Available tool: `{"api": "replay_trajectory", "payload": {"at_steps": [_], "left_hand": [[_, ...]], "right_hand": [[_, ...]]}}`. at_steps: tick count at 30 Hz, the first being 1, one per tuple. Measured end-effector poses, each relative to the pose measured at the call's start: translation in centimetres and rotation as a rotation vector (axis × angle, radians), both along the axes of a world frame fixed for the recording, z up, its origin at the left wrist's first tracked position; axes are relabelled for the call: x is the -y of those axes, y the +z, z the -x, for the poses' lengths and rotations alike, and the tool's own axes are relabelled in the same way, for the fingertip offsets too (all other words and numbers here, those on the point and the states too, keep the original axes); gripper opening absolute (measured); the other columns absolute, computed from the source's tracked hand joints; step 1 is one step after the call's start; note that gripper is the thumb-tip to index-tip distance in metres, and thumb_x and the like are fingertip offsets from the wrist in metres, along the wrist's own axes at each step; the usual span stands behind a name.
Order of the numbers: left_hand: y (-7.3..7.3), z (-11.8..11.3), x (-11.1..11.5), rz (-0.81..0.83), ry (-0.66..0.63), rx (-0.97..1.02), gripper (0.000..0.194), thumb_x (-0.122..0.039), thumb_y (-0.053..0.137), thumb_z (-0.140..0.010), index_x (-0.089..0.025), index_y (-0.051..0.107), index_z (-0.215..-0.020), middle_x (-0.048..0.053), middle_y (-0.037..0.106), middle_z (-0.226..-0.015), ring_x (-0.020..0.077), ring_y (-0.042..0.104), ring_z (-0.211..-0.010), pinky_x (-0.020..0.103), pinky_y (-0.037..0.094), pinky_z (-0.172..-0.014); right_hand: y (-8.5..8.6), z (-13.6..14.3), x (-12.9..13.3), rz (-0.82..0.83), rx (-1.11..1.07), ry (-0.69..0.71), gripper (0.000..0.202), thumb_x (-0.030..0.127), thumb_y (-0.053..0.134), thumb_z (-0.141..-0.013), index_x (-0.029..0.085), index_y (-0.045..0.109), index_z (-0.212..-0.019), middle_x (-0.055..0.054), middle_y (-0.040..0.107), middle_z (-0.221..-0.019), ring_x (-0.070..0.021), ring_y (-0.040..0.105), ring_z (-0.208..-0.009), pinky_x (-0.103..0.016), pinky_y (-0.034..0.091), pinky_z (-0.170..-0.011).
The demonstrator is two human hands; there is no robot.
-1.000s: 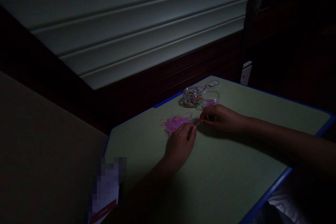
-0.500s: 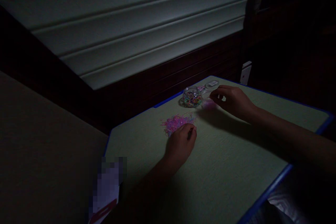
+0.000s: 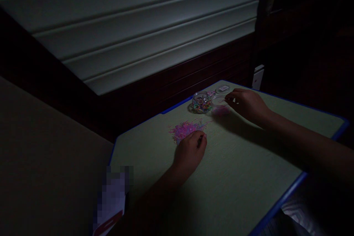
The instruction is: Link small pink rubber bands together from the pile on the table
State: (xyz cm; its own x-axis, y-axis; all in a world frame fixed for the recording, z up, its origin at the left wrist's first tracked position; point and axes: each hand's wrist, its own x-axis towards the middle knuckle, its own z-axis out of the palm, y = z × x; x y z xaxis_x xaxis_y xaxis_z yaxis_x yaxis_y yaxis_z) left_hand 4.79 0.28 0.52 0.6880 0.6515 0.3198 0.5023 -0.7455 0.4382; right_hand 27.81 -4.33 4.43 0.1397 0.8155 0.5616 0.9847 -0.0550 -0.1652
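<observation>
A loose pile of small pink and purple rubber bands (image 3: 184,129) lies on the light table (image 3: 235,177). At the pile's near right edge is my left hand (image 3: 189,153), thumb and fingers pinched together; what they hold is too small to tell. My right hand (image 3: 249,105) hovers farther back with its fingertips pinched at the rim of a clear round container (image 3: 219,100). Pinkish pieces show in or under that container. Whatever is between those fingertips cannot be made out. To its left stands a clear round jar (image 3: 201,103) with multicoloured small rings inside.
Behind the container lies a clear lid (image 3: 222,89) with a white label. A small pink item (image 3: 211,93) is beside it. Blue edging (image 3: 279,206) borders the table. A ridged pale panel (image 3: 155,25) rises behind, and a white box-like object (image 3: 258,76) stands beyond the far edge.
My right hand has shifted slightly right, uncovering more of the clear container's rim. My left hand stays almost in place, still pinched.
</observation>
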Motion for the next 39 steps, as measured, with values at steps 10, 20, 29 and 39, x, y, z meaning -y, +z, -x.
{"api": "replay_trajectory", "payload": {"at_steps": [10,20,29,39], "left_hand": [[0.0,-0.1,0.0,-0.006,-0.002,0.014,0.018,-0.024,0.038,-0.084,-0.018,0.054,-0.079,-0.001,0.054,-0.069,0.0082,0.047,-0.060,0.018,0.033,-0.054],[0.1,-0.1,0.1,-0.006,0.007,0.005,0.020,-0.026,0.037,-0.084,-0.018,0.054,-0.078,-0.001,0.053,-0.067,0.0082,0.046,-0.058,0.018,0.031,-0.052],[0.0,-0.3,0.1,-0.002,0.014,0.005,0.019,-0.025,0.038,-0.084,-0.018,0.054,-0.078,-0.001,0.054,-0.069,0.0085,0.046,-0.059,0.019,0.032,-0.053],[0.2,-0.2,0.0,-0.012,-0.001,-0.017,0.019,-0.026,0.037,-0.084,-0.019,0.054,-0.079,-0.002,0.054,-0.069,0.0086,0.047,-0.059,0.018,0.032,-0.054]], "right_hand": [[-0.1,-0.1,0.0,0.033,0.006,-0.001,0.025,0.027,0.042,-0.082,0.017,0.063,-0.090,-0.007,0.061,-0.087,-0.0140,0.053,-0.065,-0.023,0.031,-0.054],[0.0,0.3,0.1,0.007,-0.022,0.019,0.025,0.027,0.042,-0.082,0.016,0.063,-0.091,-0.007,0.061,-0.088,-0.0131,0.053,-0.064,-0.023,0.032,-0.054],[0.0,1.5,0.3,0.032,-0.072,0.160,0.023,0.025,0.043,-0.081,0.018,0.061,-0.094,-0.006,0.060,-0.084,-0.0124,0.053,-0.066,-0.021,0.033,-0.056],[-1.6,2.6,-0.2,0.242,-0.037,0.293,0.023,0.026,0.045,-0.079,0.019,0.062,-0.093,-0.006,0.063,-0.084,-0.0130,0.055,-0.065,-0.021,0.033,-0.056]]}}
